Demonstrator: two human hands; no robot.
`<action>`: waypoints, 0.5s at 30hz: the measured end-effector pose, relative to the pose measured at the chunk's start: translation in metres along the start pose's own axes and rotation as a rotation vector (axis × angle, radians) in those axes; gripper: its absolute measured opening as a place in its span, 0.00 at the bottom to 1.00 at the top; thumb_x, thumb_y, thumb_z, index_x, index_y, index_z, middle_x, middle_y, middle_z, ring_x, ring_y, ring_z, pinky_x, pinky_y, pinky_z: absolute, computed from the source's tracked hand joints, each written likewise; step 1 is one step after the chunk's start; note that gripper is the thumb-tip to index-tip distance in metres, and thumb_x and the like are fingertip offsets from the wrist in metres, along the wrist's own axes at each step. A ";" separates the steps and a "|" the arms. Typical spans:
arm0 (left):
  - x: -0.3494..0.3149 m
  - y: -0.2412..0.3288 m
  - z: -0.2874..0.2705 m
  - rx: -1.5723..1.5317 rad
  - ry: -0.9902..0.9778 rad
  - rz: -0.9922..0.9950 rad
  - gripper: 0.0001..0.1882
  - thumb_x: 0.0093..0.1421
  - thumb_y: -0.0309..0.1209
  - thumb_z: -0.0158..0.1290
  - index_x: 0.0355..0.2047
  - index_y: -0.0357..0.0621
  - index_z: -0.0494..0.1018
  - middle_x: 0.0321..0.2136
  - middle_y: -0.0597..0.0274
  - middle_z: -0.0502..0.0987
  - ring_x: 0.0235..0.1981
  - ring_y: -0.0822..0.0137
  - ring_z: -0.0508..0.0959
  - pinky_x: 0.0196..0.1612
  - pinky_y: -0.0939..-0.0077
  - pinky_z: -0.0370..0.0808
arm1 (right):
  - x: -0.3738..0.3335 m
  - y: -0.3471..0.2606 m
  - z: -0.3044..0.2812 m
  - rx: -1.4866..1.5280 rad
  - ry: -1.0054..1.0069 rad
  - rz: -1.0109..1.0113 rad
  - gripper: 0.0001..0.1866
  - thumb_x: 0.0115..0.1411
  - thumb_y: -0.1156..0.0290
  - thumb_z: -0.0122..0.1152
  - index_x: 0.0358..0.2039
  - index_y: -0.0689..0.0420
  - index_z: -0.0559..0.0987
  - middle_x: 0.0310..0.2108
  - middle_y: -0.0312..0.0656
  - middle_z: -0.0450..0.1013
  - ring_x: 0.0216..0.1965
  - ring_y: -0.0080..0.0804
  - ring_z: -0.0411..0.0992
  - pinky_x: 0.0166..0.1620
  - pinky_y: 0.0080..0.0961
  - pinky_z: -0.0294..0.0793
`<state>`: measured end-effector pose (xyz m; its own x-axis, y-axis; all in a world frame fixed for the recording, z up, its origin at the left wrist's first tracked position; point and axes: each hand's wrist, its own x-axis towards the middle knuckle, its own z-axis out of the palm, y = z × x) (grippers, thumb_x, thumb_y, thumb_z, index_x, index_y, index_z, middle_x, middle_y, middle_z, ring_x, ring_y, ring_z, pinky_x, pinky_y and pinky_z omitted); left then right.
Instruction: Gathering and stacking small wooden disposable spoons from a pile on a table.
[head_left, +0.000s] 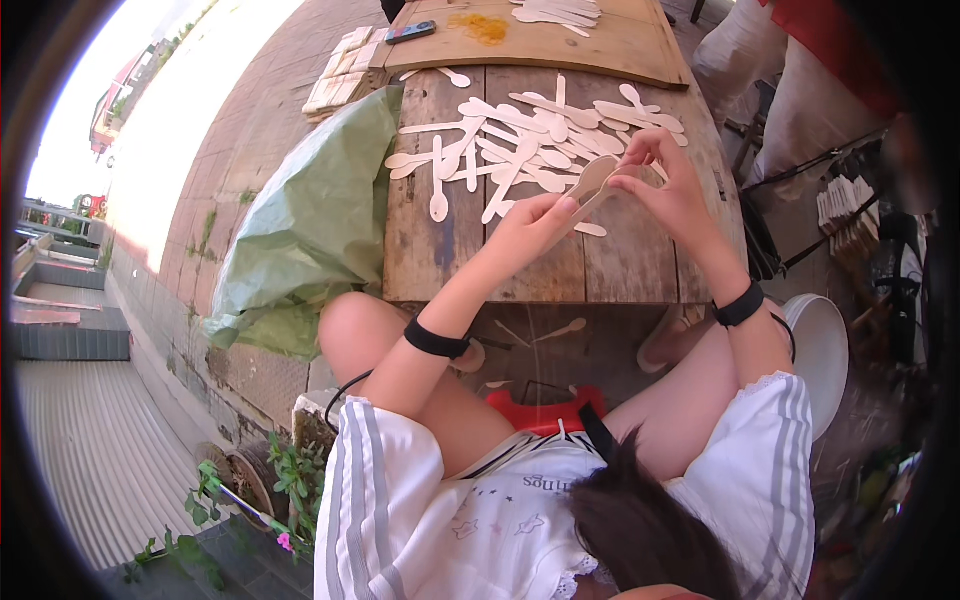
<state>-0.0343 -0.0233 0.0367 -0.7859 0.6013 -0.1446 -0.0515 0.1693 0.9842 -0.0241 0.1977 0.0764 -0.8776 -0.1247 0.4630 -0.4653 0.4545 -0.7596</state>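
Over the near part of the wooden table (440, 262), my left hand (532, 226) is closed on the handle end of a few pale wooden spoons (594, 180), held together at a tilt. The fingers of my right hand (670, 192) curl in a pinch around the spoons' far end. How many spoons are in my hands I cannot tell. Just beyond them, a loose heap of flat wooden spoons (520, 125) spreads across the boards, pointing in all directions. A single spoon (438, 182) lies at the heap's left side.
A green plastic sheet (300, 215) drapes by the table's left edge. Beyond stands a raised board (640, 45) with more spoons (558, 14) and a blue phone-like device (411, 32). Bundled spoons (345, 72) are stacked at the far left. A white bucket (822, 350) stands at my right.
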 end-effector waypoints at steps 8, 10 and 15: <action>0.001 -0.002 0.019 -0.150 -0.005 0.061 0.19 0.67 0.46 0.38 0.28 0.45 0.66 0.16 0.72 0.62 0.18 0.80 0.59 0.22 0.85 0.57 | 0.002 0.014 0.027 0.327 0.178 0.251 0.23 0.52 0.66 0.67 0.45 0.52 0.67 0.35 0.33 0.71 0.39 0.23 0.68 0.42 0.21 0.66; 0.000 -0.005 0.026 -0.209 -0.019 0.041 0.18 0.67 0.46 0.38 0.27 0.46 0.64 0.15 0.73 0.61 0.16 0.79 0.58 0.20 0.85 0.56 | 0.000 0.011 0.031 0.490 0.047 0.318 0.24 0.54 0.62 0.64 0.48 0.53 0.66 0.36 0.35 0.72 0.40 0.24 0.69 0.44 0.21 0.67; -0.008 -0.009 0.037 -0.551 -0.219 -0.166 0.17 0.67 0.47 0.37 0.27 0.50 0.58 0.13 0.75 0.52 0.13 0.79 0.52 0.17 0.83 0.52 | -0.010 0.006 0.035 0.860 -0.197 0.549 0.28 0.57 0.52 0.59 0.52 0.56 0.65 0.38 0.40 0.74 0.43 0.27 0.71 0.46 0.22 0.68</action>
<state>-0.0048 -0.0007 0.0255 -0.5983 0.7576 -0.2610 -0.5194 -0.1187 0.8462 -0.0218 0.1708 0.0511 -0.9610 -0.2678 -0.0689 0.1462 -0.2803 -0.9487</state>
